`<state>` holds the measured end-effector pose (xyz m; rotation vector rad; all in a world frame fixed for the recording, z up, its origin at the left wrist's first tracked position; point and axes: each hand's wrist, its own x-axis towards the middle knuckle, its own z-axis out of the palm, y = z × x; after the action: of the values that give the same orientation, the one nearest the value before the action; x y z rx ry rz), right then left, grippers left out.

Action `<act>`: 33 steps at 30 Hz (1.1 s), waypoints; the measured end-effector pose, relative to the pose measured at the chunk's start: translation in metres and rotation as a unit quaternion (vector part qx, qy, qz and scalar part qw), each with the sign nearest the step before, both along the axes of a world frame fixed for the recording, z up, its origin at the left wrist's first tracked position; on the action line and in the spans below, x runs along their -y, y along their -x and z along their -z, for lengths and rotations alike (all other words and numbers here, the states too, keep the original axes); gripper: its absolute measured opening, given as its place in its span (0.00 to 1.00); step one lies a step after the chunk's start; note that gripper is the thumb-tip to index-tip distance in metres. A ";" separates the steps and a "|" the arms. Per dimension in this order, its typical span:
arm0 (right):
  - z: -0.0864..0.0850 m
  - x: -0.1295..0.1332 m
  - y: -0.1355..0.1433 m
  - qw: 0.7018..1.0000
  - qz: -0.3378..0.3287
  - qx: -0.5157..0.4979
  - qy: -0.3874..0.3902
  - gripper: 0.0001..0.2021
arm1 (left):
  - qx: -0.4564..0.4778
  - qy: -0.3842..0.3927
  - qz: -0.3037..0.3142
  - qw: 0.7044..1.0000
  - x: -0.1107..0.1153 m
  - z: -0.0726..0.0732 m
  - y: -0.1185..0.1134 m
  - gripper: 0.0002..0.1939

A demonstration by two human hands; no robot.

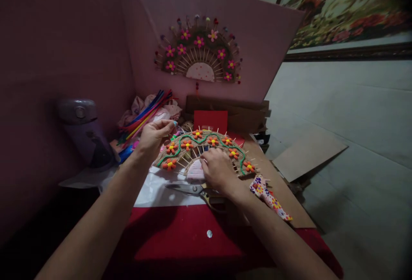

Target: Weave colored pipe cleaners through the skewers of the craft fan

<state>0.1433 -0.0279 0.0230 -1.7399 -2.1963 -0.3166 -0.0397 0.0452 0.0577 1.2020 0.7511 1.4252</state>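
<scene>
A craft fan (212,141) of twine and thin sticks, with orange clay-like flowers and a wavy green cord, lies in front of me. My right hand (219,168) is closed on its pale pink half-round base (195,170), its fingertips partly hidden. My left hand (159,132) is raised at the fan's upper left edge. Its thumb and fingers pinch a small light-blue piece (175,123), too small to name. Just below the fan lies a pair of scissors (193,189), blades pointing left, the handles partly under my right wrist.
A purple flask (85,130) stands at left, near colored pipe cleaners (148,115). Behind, a finished fan (199,50) hangs on a pink board (264,44). Flower-patterned cloth (272,198) lies on cardboard (289,203) at right. A small shiny disc (209,233) rests on the red cloth (180,241).
</scene>
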 end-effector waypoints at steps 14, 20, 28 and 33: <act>0.034 -0.042 0.034 1.000 0.006 -0.019 -0.015 0.10 | -0.207 -0.022 -0.052 0.977 -0.072 0.011 0.038 0.14; 0.034 -0.044 0.034 1.000 0.004 -0.027 -0.010 0.10 | -0.246 0.017 -0.036 0.969 -0.088 0.029 0.037 0.13; 0.036 -0.045 0.034 0.999 0.010 -0.037 -0.012 0.09 | -0.250 0.053 0.015 0.967 -0.085 0.035 0.039 0.13; 0.037 -0.046 0.033 0.999 0.006 -0.040 -0.012 0.10 | -0.243 0.072 0.039 0.967 -0.084 0.037 0.041 0.14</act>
<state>0.1104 0.0184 -0.0144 -1.7233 -2.1187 -0.2688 -0.0811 0.1294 0.0207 1.4661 1.1090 0.9975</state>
